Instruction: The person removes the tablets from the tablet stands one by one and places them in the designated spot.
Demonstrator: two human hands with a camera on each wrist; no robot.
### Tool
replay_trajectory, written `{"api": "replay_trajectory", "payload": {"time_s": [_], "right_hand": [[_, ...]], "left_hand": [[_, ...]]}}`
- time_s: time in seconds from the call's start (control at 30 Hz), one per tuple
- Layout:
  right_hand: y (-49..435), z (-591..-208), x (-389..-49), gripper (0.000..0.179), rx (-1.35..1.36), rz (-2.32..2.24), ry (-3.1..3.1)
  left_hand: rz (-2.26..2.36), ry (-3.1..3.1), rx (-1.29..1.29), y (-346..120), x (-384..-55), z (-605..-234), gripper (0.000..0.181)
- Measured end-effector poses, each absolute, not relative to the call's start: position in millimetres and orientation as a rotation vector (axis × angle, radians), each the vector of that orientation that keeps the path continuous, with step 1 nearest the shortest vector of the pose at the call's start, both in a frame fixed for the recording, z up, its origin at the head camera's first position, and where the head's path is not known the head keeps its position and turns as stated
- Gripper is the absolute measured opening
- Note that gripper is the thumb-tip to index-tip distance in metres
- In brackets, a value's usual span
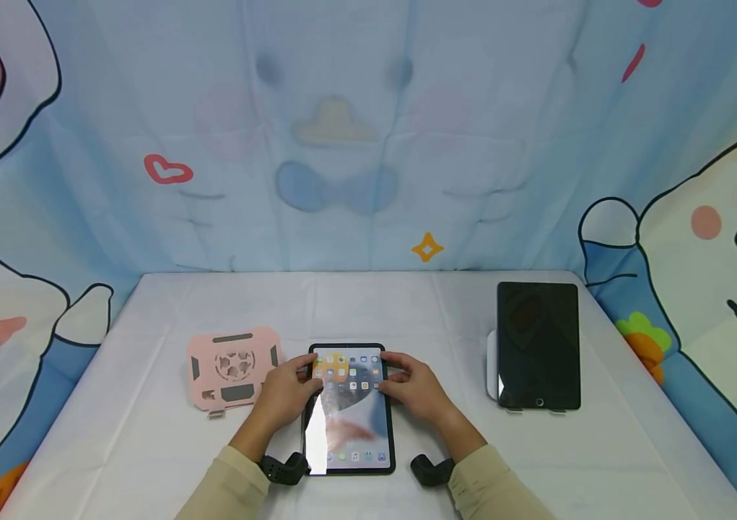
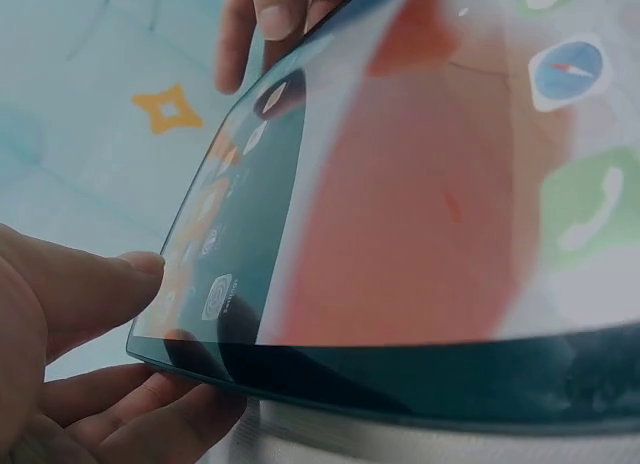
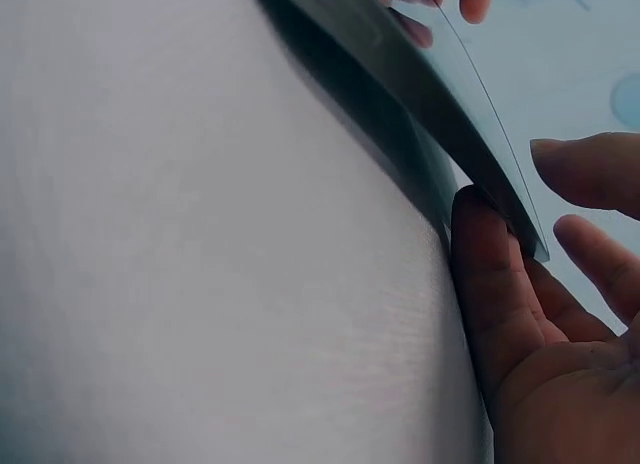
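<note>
A tablet (image 1: 356, 415) with a lit home screen is in front of me, its far end tilted up over the table. My left hand (image 1: 285, 390) pinches its left side near the far end. In the left wrist view the left thumb (image 2: 145, 274) is on the rim and the fingers (image 2: 170, 424) are underneath. On the opposite side, my right hand (image 1: 416, 386) holds the other edge. The right wrist view has the fingers (image 3: 490, 274) under the tablet and the thumb (image 3: 580, 169) right at its glass edge. App icons and a bright reflection show on the screen.
To the left lies a pink tablet case (image 1: 234, 370) with grey pads and a round patterned cutout. A dark-screened tablet (image 1: 538, 347) leans on a white stand (image 1: 491, 365) at the right. The white-covered table (image 1: 374, 303) ends at a blue cartoon curtain (image 1: 342, 238).
</note>
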State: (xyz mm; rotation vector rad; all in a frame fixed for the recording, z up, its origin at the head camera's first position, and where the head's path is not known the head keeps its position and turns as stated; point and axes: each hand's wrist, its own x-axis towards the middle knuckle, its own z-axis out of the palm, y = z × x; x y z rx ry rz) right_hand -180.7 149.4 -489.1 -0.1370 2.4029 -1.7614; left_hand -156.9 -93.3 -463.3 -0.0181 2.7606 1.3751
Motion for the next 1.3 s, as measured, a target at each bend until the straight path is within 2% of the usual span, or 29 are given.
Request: {"api": "replay_trajectory", "payload": {"time_s": [0.73,1.3], "right_hand": [[146.7,-486.2,-175.3,0.059,-0.230,-1.698,2.503],[141.3,-483.5,-173.6,0.058,-0.261,-1.461,2.677]], "left_hand": [[1.370,2.762,-0.091,-89.8,-155.5,-462.8,0.046],[1.309,2.768,-0.111,-87.0,-156.1,-463.0,0.049]]}}
